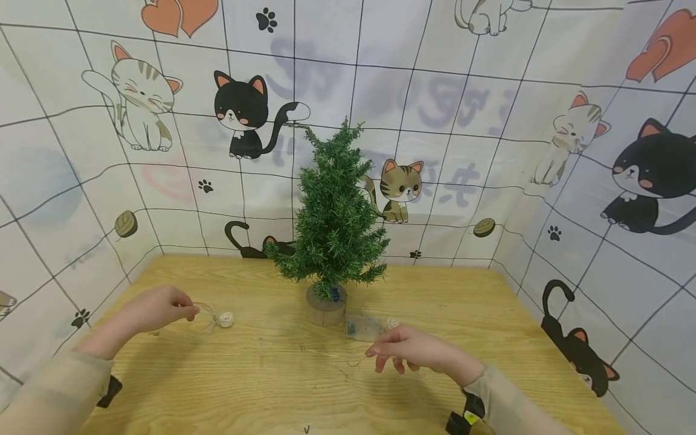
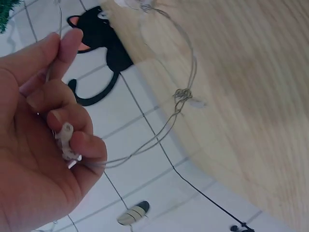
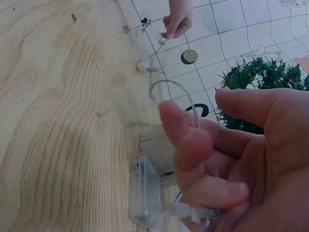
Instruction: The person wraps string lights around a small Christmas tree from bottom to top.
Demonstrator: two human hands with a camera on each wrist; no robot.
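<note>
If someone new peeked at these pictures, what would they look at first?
Probably the bushy green tree, standing on its round base toward the back of the wooden table. Next, maybe the cartoon cats on the white backdrop behind it. Then the left hand and right hand, on either side, both holding thin wire.

In the head view, one tree (image 1: 338, 211) is seen at centre; in the lower half, one clear box (image 1: 363, 328), two hands (image 1: 162, 307) (image 1: 409, 349), two pale balls (image 1: 225, 319) (image 1: 391, 323) and one table (image 1: 234, 380) are shown.
</note>
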